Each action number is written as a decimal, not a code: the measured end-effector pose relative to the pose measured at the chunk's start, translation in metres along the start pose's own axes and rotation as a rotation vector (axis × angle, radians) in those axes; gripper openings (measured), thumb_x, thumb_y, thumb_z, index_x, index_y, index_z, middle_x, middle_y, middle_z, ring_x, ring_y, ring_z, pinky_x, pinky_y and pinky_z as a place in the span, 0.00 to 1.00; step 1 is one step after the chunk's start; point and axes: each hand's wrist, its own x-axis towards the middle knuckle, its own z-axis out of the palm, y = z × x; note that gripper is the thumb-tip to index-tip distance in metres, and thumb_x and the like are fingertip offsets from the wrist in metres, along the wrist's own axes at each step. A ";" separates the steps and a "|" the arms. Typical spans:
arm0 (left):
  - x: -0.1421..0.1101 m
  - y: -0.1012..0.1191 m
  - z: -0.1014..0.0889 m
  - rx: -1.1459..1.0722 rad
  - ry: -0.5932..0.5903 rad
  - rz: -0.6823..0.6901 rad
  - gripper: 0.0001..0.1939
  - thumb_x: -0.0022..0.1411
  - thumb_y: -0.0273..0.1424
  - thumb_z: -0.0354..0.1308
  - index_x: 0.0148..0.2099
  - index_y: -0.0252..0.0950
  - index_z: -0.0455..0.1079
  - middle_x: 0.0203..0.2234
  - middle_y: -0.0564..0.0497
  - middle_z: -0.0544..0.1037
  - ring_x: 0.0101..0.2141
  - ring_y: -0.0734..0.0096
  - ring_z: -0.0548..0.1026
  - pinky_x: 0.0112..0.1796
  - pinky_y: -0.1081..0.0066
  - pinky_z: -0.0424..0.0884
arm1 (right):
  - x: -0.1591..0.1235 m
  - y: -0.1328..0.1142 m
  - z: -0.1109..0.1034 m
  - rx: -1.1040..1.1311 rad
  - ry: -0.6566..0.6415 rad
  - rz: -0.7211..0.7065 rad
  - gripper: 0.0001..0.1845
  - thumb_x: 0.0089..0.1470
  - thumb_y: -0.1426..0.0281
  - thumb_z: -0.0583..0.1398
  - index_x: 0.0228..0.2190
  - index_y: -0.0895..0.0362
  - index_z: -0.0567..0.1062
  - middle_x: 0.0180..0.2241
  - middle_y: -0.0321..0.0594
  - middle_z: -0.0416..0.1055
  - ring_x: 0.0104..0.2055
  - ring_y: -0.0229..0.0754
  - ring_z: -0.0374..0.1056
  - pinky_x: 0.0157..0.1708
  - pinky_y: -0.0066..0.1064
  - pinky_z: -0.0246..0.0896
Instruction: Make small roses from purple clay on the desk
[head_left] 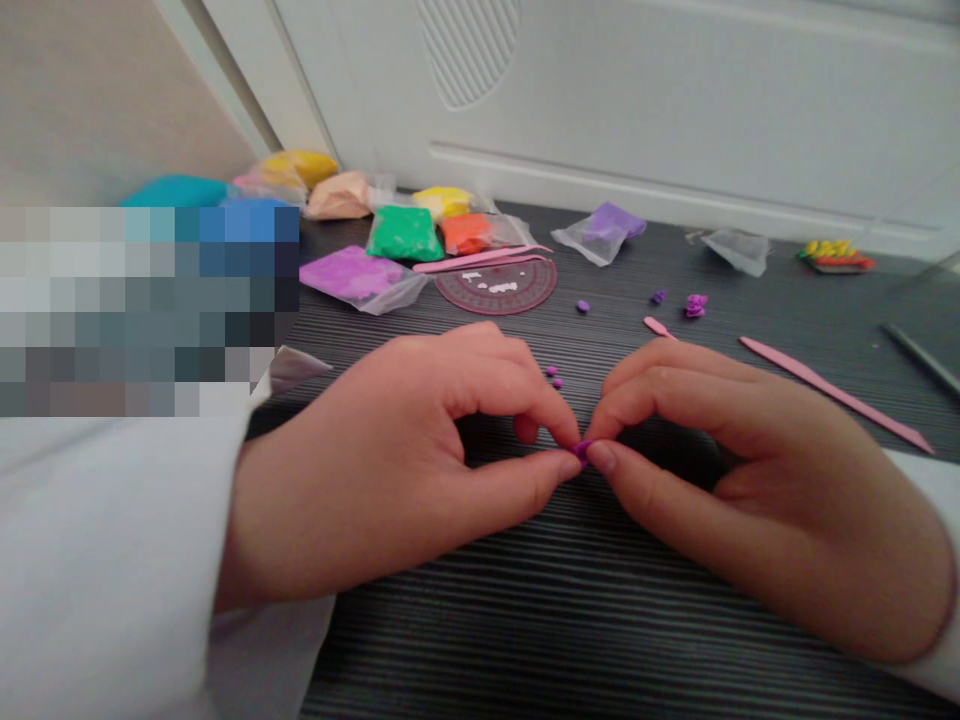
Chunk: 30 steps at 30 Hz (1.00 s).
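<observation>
While a purple piece (pixel 582 452) is pinched by the thumb and forefinger of the left hand (pixel 405 450), its right side is gripped by the thumb and forefinger of the right hand (pixel 787 500). Both pinches are closed down onto the piece, at the middle of the scene, over the dark table (pixel 480 630); whether the table is touched by it cannot be told. Just beyond the fingertips, two beads (pixel 554 377) are set close together. Farther off to the left, a protractor (pixel 457 296) is seen, with white bits (pixel 502 288) scattered on it and its far edge crossed by a pink stick (pixel 472 262). To its left, a magenta bag (pixel 352 272) is laid. On the right, a pink tool (pixel 832 391) is placed beyond the right hand, and a flower-like clump (pixel 696 305) is seen farther away.
</observation>
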 end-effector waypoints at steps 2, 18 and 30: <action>0.001 0.000 0.000 -0.002 -0.007 -0.004 0.04 0.53 0.29 0.59 0.32 0.43 0.74 0.26 0.61 0.72 0.30 0.81 0.70 0.33 0.79 0.64 | 0.000 0.000 0.000 -0.001 -0.001 -0.003 0.04 0.51 0.73 0.57 0.28 0.54 0.71 0.31 0.31 0.68 0.34 0.32 0.64 0.34 0.28 0.59; -0.002 0.002 0.000 -0.006 0.011 -0.033 0.05 0.52 0.27 0.58 0.33 0.42 0.72 0.27 0.62 0.73 0.30 0.82 0.70 0.33 0.82 0.64 | 0.003 0.001 0.000 0.034 -0.014 0.006 0.03 0.50 0.73 0.57 0.27 0.55 0.71 0.30 0.32 0.69 0.33 0.33 0.64 0.33 0.26 0.60; 0.000 -0.001 0.000 -0.034 -0.039 0.008 0.04 0.55 0.27 0.57 0.32 0.40 0.73 0.26 0.58 0.72 0.32 0.79 0.70 0.36 0.77 0.64 | 0.003 -0.004 0.002 0.061 0.008 0.046 0.03 0.49 0.73 0.58 0.27 0.54 0.71 0.29 0.31 0.69 0.33 0.33 0.64 0.34 0.25 0.59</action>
